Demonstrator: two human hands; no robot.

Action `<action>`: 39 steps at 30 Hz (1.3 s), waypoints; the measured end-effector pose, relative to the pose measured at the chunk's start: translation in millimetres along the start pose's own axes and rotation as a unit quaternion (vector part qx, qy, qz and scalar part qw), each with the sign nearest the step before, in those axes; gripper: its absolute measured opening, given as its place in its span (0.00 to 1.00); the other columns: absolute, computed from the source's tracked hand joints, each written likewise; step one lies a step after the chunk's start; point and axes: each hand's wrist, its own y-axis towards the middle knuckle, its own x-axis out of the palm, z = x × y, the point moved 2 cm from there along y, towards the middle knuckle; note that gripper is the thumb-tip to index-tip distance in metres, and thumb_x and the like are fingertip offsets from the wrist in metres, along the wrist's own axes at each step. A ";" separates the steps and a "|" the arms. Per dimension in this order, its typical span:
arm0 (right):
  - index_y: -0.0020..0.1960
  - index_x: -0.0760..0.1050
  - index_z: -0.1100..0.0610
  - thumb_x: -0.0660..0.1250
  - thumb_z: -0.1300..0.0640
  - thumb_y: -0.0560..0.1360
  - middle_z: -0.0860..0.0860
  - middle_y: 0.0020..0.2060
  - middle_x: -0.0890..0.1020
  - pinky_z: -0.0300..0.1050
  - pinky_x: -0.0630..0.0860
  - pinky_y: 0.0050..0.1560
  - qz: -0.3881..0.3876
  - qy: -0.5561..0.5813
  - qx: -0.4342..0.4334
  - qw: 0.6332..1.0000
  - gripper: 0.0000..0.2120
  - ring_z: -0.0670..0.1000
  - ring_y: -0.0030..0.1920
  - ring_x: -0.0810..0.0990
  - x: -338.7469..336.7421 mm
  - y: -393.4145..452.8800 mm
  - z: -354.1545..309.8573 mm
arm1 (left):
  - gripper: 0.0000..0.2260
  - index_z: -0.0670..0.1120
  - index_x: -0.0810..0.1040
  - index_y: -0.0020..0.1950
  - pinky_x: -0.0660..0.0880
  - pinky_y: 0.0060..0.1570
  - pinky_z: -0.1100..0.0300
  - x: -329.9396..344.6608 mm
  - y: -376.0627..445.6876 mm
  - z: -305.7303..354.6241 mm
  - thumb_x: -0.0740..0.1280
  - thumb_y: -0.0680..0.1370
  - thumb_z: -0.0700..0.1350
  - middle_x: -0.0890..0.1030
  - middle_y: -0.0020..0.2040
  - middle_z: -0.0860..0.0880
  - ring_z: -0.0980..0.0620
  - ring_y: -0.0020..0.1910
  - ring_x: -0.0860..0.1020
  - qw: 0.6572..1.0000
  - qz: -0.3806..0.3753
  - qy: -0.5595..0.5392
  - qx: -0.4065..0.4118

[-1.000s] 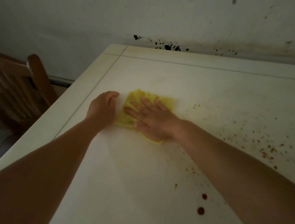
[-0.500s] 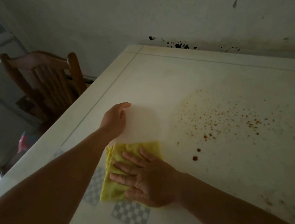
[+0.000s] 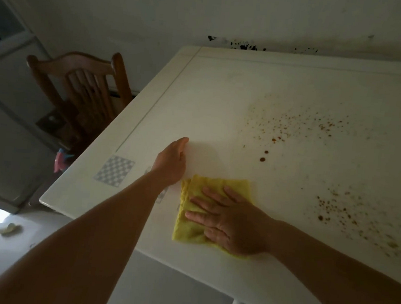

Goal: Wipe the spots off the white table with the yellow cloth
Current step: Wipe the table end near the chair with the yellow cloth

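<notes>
Head view, cloth: we see the yellow cloth (image 3: 215, 196) lying folded on the white table (image 3: 222, 100), close to its near edge.
Right hand: our right hand (image 3: 230, 222) lies flat on the cloth, fingers spread, pressing rather than gripping.
Left hand: our left hand (image 3: 172, 162) rests edge-on on the table just left of the cloth, open with fingers together, holding nothing.
Spots: brown spots (image 3: 290, 127) scatter to the far right of the cloth; a second patch (image 3: 352, 219) lies to the right.
Surroundings: a wooden chair (image 3: 79, 89) stands off the table's left side; a checkered patch (image 3: 114, 169) marks the near-left corner.
</notes>
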 end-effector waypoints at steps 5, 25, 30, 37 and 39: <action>0.70 0.47 0.33 0.50 0.39 0.76 0.40 0.75 0.43 0.52 0.29 0.70 0.020 0.035 0.007 0.999 0.24 0.43 0.72 0.30 3.0 -18.8 11.8 | 0.18 0.50 0.66 0.68 0.63 0.64 0.47 12.3 12.3 2.8 0.54 0.78 0.42 0.72 0.67 0.45 0.43 0.65 0.68 0.996 0.071 0.044 -0.025; 0.73 0.45 0.39 0.41 0.41 0.78 0.44 0.76 0.45 0.56 0.40 0.72 0.127 -0.006 0.249 0.960 0.23 0.50 0.75 0.41 -109.9 117.2 302.0 | 0.14 0.49 0.72 0.61 0.63 0.66 0.50 69.7 216.5 91.3 0.53 0.78 0.46 0.73 0.66 0.47 0.46 0.65 0.69 0.996 0.089 -0.005 0.030; 0.74 0.43 0.42 0.40 0.42 0.78 0.46 0.76 0.43 0.56 0.39 0.72 0.139 -0.002 0.313 0.939 0.24 0.50 0.75 0.40 -136.7 138.4 383.3 | 0.16 0.53 0.69 0.62 0.60 0.64 0.54 86.4 253.6 102.1 0.50 0.77 0.50 0.71 0.64 0.52 0.50 0.64 0.66 0.992 0.120 0.047 0.015; 0.73 0.39 0.43 0.38 0.37 0.75 0.49 0.76 0.40 0.63 0.40 0.71 0.146 -0.002 0.420 0.896 0.28 0.56 0.75 0.38 -156.8 141.4 460.3 | 0.19 0.56 0.68 0.66 0.57 0.68 0.56 87.0 251.8 99.3 0.51 0.76 0.56 0.68 0.68 0.55 0.54 0.68 0.63 0.989 0.112 0.090 0.025; 0.72 0.38 0.40 0.38 0.33 0.73 0.50 0.76 0.38 0.66 0.40 0.70 0.139 0.003 0.444 0.885 0.30 0.58 0.75 0.37 -157.5 136.3 472.3 | 0.20 0.55 0.68 0.66 0.57 0.68 0.56 86.3 250.5 100.5 0.52 0.76 0.58 0.68 0.69 0.55 0.54 0.69 0.64 0.989 0.110 0.092 0.029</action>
